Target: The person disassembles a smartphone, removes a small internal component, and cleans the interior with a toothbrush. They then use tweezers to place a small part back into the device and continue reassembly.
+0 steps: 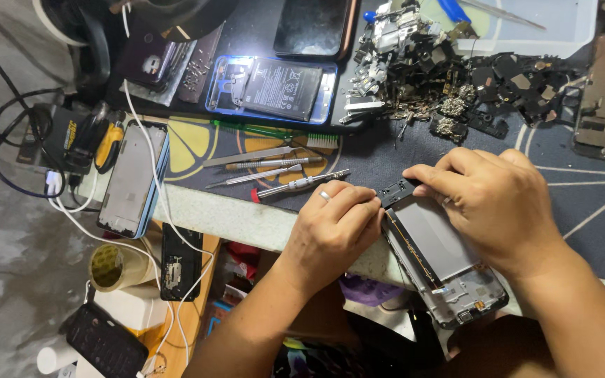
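**benchlurker:** So where's your opened phone (437, 260) sitting right now? Looks like it's half off the bench.

**fixit_reply:** Pretty much. You've got it lying flat, back off, angled across the front edge of the work mat (582, 210), with the bottom end sticking out past the edge toward you. The metal plate in the middle is bare, and there's a thin cable running down its left side.

**benchlurker:** And your hands?

**fixit_reply:** Your left hand (334, 227) is curled in at the phone's top left corner, fingers bunched together against the frame. There's a ring on one finger. I can't tell if you're pinching a tool or just pressing with your fingertips, it's hidden. Your right hand (495, 203) lies palm down over the top right of the phone, fingers bent, the fingertips pushing on the small black cover piece (395, 189) at the top end.

**benchlurker:** What's around it?

**fixit_reply:** Screwdriver (301, 184) and tweezers (250, 156) just left of your left hand, a green toothbrush (278, 133) above those. Further back there's another opened phone with a blue rim (272, 89) showing its battery, and a big pile of small phone parts (449, 77) to its right. A bare phone frame (132, 178) and a white cable (152, 168) are off to the left.
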